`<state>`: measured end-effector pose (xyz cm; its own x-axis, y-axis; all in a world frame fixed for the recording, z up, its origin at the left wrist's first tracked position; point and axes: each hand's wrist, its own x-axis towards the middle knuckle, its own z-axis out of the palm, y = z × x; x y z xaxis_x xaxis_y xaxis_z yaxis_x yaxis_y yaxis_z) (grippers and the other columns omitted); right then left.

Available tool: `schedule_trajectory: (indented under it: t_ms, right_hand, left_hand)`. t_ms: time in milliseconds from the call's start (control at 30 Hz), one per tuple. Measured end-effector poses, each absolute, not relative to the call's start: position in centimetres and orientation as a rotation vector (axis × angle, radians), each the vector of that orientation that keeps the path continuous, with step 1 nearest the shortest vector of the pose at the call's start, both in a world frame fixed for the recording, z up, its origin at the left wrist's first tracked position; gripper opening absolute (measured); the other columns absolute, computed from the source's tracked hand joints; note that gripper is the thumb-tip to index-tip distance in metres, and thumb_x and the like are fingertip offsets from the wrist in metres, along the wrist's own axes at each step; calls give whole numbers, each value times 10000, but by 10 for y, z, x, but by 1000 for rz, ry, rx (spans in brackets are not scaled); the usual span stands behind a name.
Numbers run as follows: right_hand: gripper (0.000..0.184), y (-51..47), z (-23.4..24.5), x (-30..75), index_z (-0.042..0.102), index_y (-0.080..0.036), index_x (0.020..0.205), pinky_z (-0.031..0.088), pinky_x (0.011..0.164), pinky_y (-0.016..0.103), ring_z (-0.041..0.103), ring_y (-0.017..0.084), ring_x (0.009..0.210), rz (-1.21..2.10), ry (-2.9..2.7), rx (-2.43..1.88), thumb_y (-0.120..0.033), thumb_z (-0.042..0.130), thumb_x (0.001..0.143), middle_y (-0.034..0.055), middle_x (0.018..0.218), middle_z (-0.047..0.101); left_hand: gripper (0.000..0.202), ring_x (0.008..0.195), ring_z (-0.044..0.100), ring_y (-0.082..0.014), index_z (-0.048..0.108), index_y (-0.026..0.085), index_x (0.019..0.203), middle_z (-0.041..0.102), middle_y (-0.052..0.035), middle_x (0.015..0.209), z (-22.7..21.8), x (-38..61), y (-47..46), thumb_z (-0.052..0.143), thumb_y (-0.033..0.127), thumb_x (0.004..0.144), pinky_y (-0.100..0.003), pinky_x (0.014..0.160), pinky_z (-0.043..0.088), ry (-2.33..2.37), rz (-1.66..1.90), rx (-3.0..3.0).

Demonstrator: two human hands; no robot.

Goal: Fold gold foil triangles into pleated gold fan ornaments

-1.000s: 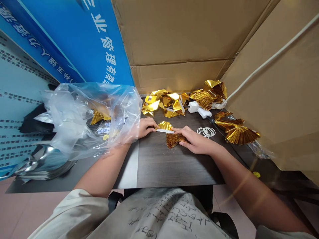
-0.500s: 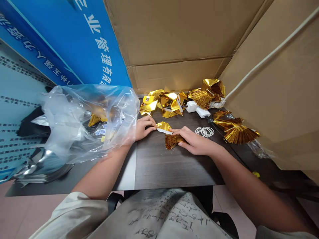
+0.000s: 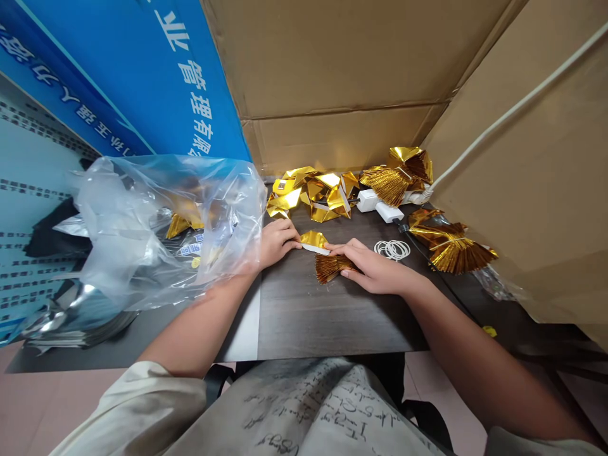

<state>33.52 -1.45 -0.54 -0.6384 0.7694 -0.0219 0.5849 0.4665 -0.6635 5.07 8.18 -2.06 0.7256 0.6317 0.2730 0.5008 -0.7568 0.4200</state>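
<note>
A folded piece of gold foil paper with a white lower edge lies on the dark desk between my hands. My left hand pinches its left end, fingers closed. At the paper's right corner rest the fingertips of my right hand. That same hand is closed over a pleated gold foil bundle, which sits between thumb and fingers, its fanned end showing on the left. Part of the bundle is hidden under the hand. White rubber bands lie in a loose pile just right of it.
Folded gold foil pieces lie along the back. Tied gold fans and another gold fan bundle are at the right, near white plugs. A clear plastic bag stands left, against my left forearm. Cardboard walls rise behind.
The view has shifted very slightly. Both hands keep almost the same place on the folded foil paper and the pleated bundle.
</note>
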Motion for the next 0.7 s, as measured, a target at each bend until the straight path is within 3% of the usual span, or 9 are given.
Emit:
schedule_trajectory:
  t_ms: [133,267,467,700]
  right_hand:
    - [444,-14,-7,336,437,-220,1422,454,1129,521,487,243,1284,944,-2443,-1162,-323,439,990,68,1539,472]
    - [437,-13,-8,336,453,-208,1413,460,1113,526,500,244,1249,949,-2446,-1150,-329,442,993,74,1545,468]
    - [406,-12,-7,336,472,-194,1377,466,1093,539,501,246,1235,937,-2454,-1115,-295,459,984,93,1556,450]
    - [349,-11,-9,336,471,-199,1323,439,1133,547,467,243,1310,913,-2452,-1091,-294,454,987,100,1530,459]
  left_hand:
    - [244,892,579,-199,732,187,924,681,-59,914,-17,54,79,578,361,998,-341,829,415,847,485,2741]
    - [224,888,558,-207,698,168,905,669,-61,912,-14,60,76,530,272,1010,-338,843,421,910,439,2738]
    - [146,933,569,-227,670,164,915,671,-73,956,-9,67,72,568,245,981,-353,849,425,1088,344,2661]
    - [40,895,586,-200,684,176,863,706,-25,878,-6,73,68,702,197,891,-334,861,432,1251,490,2357]
